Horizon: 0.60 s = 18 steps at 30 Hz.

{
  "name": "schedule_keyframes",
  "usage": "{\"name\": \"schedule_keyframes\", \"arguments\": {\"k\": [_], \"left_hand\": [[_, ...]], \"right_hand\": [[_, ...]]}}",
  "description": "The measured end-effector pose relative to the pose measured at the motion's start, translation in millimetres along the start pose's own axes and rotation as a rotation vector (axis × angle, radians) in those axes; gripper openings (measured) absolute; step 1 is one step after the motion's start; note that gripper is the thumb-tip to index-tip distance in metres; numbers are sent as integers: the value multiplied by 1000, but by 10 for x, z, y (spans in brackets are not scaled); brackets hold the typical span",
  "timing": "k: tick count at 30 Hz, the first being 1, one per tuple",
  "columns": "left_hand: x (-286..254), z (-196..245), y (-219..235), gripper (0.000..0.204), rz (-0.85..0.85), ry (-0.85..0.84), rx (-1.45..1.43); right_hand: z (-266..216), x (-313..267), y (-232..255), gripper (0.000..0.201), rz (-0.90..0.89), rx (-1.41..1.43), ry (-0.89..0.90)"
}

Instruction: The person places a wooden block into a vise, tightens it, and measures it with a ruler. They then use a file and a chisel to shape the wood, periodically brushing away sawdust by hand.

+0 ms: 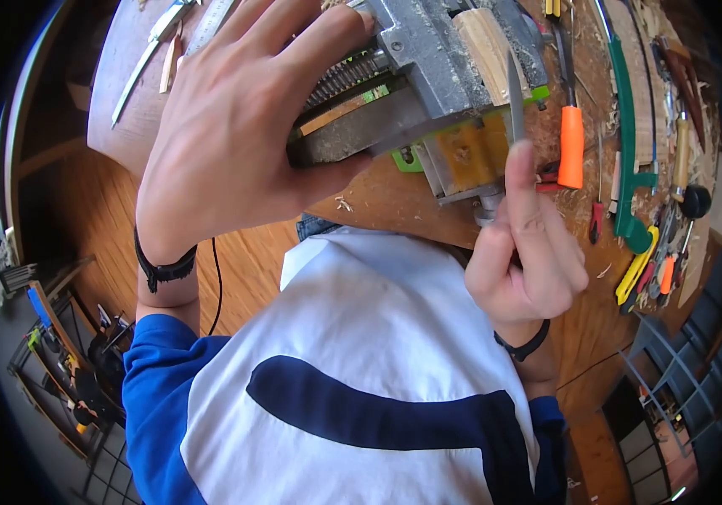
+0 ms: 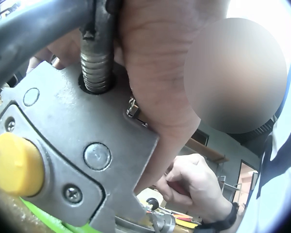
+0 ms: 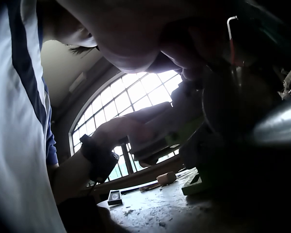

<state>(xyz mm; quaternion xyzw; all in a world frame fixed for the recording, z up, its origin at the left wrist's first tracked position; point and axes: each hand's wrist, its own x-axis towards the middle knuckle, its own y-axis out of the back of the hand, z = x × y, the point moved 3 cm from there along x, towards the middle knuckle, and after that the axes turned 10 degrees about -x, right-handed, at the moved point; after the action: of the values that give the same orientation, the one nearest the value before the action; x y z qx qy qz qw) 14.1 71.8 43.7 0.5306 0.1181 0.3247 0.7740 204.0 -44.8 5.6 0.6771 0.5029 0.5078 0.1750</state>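
In the head view a grey metal vise (image 1: 432,55) holds a rounded light wood piece (image 1: 485,50) in its jaws. My left hand (image 1: 230,126) grips the vise's left side, thumb below the metal bar and fingers over the top. My right hand (image 1: 533,252) holds a narrow metal blade (image 1: 514,97), index finger stretched along it and the other fingers curled; its handle is hidden. The blade lies against or just over the wood's right edge; contact is unclear. The left wrist view shows the vise's grey end (image 2: 63,116) close up, with my right hand (image 2: 196,187) behind.
Right of the vise lie an orange-handled tool (image 1: 571,147), a green saw-like tool (image 1: 626,135), a yellow cutter (image 1: 639,265) and several other hand tools. Calipers (image 1: 146,63) and a steel ruler (image 1: 209,25) lie at the upper left. Wood shavings are scattered over the table (image 1: 428,215).
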Motion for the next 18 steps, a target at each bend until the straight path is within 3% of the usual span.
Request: {"name": "schedule_keyframes", "arguments": {"k": [7, 13, 18], "left_hand": [[20, 25, -5, 70, 11, -12, 5], [16, -1, -2, 68, 0, -14, -3], [48, 25, 5, 67, 30, -46, 4]], "right_hand": [[-43, 210, -35, 57, 11, -8, 19], [15, -61, 35, 55, -29, -8, -10], [-56, 204, 22, 57, -56, -25, 1]]}}
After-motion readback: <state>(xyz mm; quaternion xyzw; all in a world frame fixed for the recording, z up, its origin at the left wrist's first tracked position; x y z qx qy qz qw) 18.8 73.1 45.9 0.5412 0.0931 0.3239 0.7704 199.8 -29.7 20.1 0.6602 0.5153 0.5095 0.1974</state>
